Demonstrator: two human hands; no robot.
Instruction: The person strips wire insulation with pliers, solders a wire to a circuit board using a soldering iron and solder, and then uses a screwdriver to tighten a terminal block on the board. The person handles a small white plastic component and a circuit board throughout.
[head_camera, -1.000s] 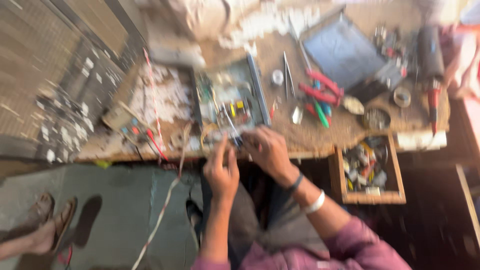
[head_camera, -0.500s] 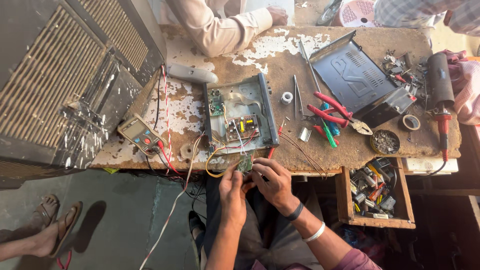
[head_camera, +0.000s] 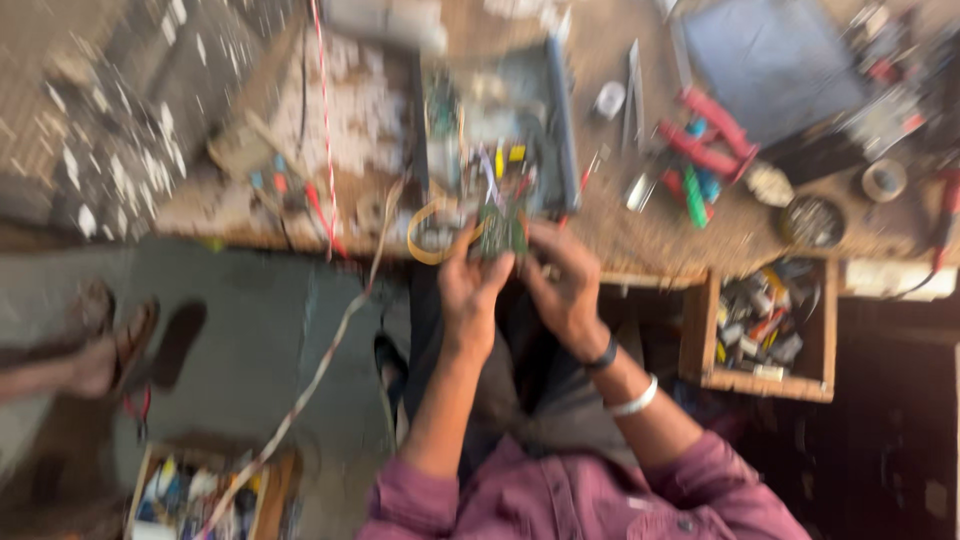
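Observation:
The picture is blurred by motion. My left hand (head_camera: 472, 285) and my right hand (head_camera: 568, 280) meet at the near edge of a worn wooden workbench (head_camera: 640, 240). Between their fingers they hold a small green circuit board (head_camera: 500, 232) with coloured wires running up from it. Those wires lead into an opened grey metal device case (head_camera: 505, 120) lying on the bench just beyond my hands. A yellow loop of wire or tape (head_camera: 430, 228) hangs at the bench edge beside my left hand.
Red-handled pliers (head_camera: 705, 140) and other tools lie to the right, near a dark flat cover (head_camera: 770, 55). An open wooden drawer (head_camera: 765, 330) holds small parts. Another person's sandalled foot (head_camera: 110, 340) rests on the floor at left. A box of parts (head_camera: 200, 495) sits lower left.
The view has swung and blurred again. My hands stay together on the small board at the bench edge, lifted slightly nearer the open case.

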